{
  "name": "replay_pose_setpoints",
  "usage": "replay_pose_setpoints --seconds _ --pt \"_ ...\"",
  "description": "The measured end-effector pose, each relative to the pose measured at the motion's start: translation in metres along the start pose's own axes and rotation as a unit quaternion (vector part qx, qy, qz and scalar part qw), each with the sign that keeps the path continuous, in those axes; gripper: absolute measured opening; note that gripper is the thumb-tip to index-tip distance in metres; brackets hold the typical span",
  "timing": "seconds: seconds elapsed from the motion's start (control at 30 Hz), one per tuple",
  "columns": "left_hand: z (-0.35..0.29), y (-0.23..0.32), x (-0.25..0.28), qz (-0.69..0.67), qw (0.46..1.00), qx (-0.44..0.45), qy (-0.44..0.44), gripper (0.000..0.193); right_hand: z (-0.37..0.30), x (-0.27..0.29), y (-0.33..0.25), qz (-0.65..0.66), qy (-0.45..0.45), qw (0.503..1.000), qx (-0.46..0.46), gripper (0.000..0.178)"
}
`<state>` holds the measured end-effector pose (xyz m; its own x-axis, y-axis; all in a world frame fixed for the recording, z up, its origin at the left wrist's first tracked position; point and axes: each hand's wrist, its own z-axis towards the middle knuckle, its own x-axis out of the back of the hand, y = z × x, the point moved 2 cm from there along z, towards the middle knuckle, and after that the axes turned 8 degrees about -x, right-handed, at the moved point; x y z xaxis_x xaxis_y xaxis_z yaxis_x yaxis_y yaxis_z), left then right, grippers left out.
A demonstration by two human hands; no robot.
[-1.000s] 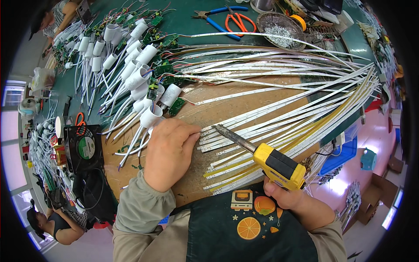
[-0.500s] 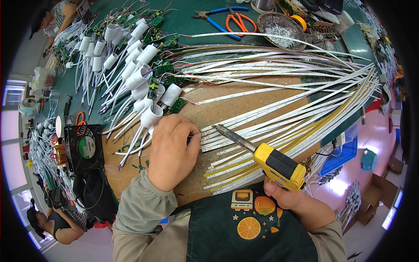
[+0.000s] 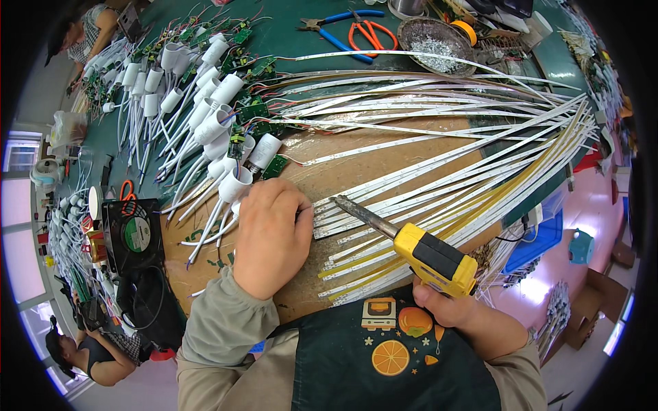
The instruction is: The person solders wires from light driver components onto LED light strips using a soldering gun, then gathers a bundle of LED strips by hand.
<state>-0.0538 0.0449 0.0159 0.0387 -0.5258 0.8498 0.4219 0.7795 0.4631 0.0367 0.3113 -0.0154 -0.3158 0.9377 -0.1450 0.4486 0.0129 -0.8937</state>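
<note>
The left hand (image 3: 272, 236) lies knuckles-up on the brown fibreboard counter (image 3: 411, 147), fingers curled together, pressing the near ends of flat white LED strips (image 3: 439, 175). The right hand (image 3: 449, 305) has its fingers clamped on a yellow-and-black soldering iron (image 3: 404, 236), whose dull metal tip touches those ends. Glossy white lamp sockets (image 3: 219, 127) crowd the left; the strips fan rightward past the counter's edge.

Yellow-handled soldering iron (image 3: 411, 240) tilted, dark tip pointing far-left at the near ends of white LED strips (image 3: 439, 171) fanned flat across the table.
</note>
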Motion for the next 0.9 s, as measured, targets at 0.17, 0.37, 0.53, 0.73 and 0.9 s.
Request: replay_pose_setpoints --seconds 0.17,0.37,0.53,0.73,0.9 --pt "0.0006 -0.0011 -0.0044 0.011 1.000 -0.019 0.012 0.013 0.0007 0.0003 -0.0037 -0.019 -0.001 1.000 0.006 0.024" --pt "0.0022 -0.0028 -0.0048 0.011 1.000 -0.023 0.010 0.013 0.0024 0.0012 -0.0029 -0.019 -0.014 1.000 0.004 0.022" --pt "0.0028 -0.0026 -0.0030 0.014 1.000 0.006 -0.011 0.011 0.0046 -0.0007 -0.0019 -0.004 -0.032 0.999 -0.010 0.024" --pt "0.0027 -0.0022 -0.0031 0.007 1.000 -0.002 -0.006 0.012 0.0043 -0.0083 -0.0055 0.002 -0.015 1.000 -0.013 0.029" --pt "0.0027 -0.0032 -0.0039 0.009 1.000 -0.007 -0.002 0.012 0.0069 -0.0065 -0.0004 -0.027 -0.025 0.999 0.003 0.030"
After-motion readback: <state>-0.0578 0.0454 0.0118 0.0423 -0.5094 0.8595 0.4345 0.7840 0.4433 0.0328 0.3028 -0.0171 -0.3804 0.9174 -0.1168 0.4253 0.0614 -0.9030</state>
